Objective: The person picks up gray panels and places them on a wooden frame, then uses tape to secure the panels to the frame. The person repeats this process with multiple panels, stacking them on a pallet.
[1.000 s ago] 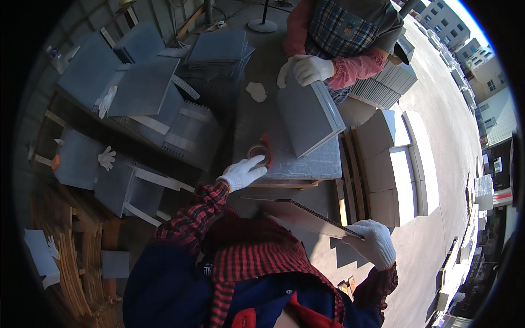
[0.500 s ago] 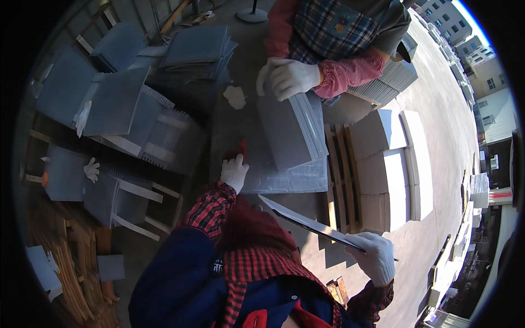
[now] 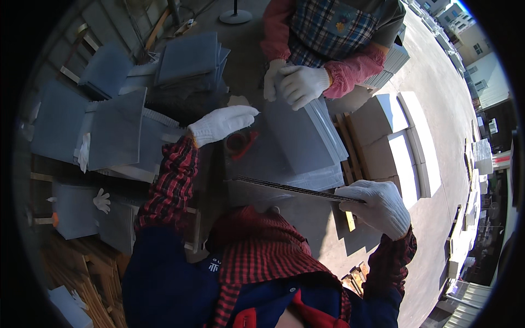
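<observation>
Edgewise, a thin, flat, dark-edged board (image 3: 290,188) shows, pinched by the white-gloved right hand (image 3: 378,206). The white-gloved left hand (image 3: 223,123) extends, fingers together.

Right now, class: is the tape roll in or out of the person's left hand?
Out: the tape roll lies on the table; the left hand extends near it, fingers not curled around it.

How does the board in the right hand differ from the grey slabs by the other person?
The board shows mainly its narrow edge; the grey slabs show a broad face.
The board is in the right hand; the slabs sit under the co-worker's hands.
Both are flat and handled with white gloves.
</observation>
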Action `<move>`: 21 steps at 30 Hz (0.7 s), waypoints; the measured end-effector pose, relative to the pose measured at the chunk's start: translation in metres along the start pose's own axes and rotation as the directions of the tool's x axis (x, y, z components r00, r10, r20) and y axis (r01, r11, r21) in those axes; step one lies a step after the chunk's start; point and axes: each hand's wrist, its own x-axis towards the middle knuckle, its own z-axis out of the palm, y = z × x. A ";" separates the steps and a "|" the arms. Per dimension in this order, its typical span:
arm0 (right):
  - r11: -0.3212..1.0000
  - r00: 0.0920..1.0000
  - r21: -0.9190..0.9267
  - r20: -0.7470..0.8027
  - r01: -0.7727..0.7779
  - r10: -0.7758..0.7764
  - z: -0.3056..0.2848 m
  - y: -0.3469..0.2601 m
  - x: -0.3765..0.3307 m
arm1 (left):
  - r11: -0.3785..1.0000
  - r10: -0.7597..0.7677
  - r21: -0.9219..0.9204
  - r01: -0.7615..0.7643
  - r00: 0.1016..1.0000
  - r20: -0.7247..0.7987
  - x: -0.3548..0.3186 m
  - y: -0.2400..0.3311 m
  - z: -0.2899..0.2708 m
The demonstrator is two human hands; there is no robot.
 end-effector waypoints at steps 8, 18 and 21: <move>0.981 0.989 -0.146 0.092 0.131 -0.118 0.034 -0.005 0.088 | 0.694 -0.110 0.697 -0.178 0.931 0.347 -0.043 0.156 0.002; 0.979 0.954 -0.158 0.248 -0.131 0.168 0.009 0.033 0.079 | 0.562 -0.186 0.825 -0.054 0.964 0.189 -0.042 0.126 0.018; 0.971 0.977 -0.203 0.147 -0.125 0.156 0.019 0.017 0.065 | 0.581 -0.166 0.813 -0.041 0.972 0.167 -0.046 0.119 0.023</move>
